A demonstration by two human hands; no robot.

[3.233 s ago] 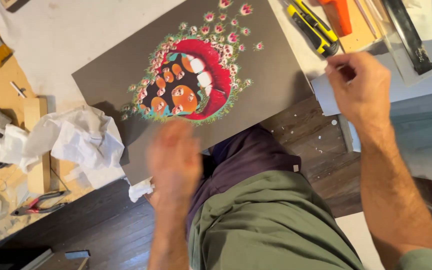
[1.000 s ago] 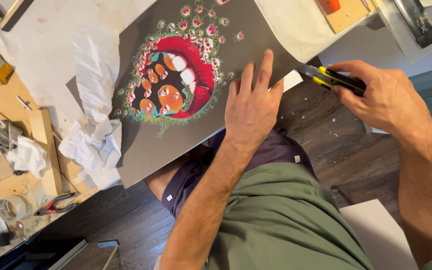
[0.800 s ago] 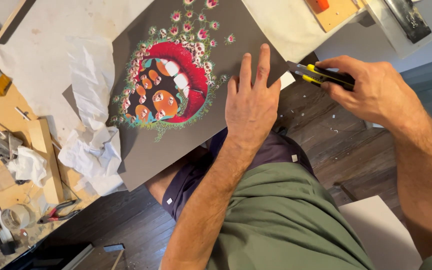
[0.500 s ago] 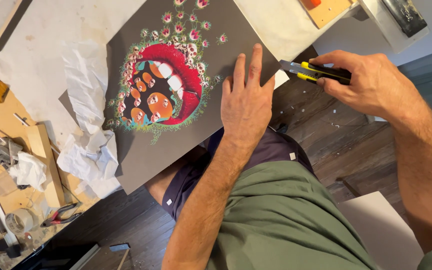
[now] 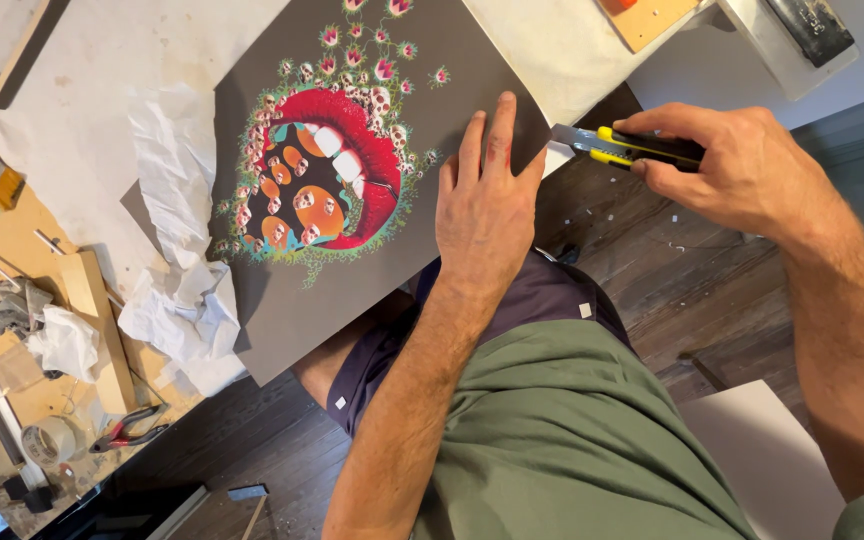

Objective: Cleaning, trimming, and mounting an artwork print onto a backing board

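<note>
A grey print [image 5: 282, 310] showing a red mouth with skulls and small flowers lies on a white worktable [image 5: 82, 120], its lower corner hanging past the table edge. My left hand [image 5: 489, 205] presses flat on the print's right part, fingers spread near its edge. My right hand [image 5: 737, 165] grips a yellow and black utility knife [image 5: 624, 148], whose blade tip meets the print's right edge just beside my left fingers.
Crumpled white paper [image 5: 187, 300] lies left of the print. Further left are a wooden block [image 5: 102, 340], red-handled pliers [image 5: 130, 432], a tape roll [image 5: 49, 440] and scraps. A white board [image 5: 767, 465] lies on the dark wood floor at lower right.
My left hand came down flat onto the print and stays there. My right hand brought the knife to the print's right edge. The view has shifted slightly.
</note>
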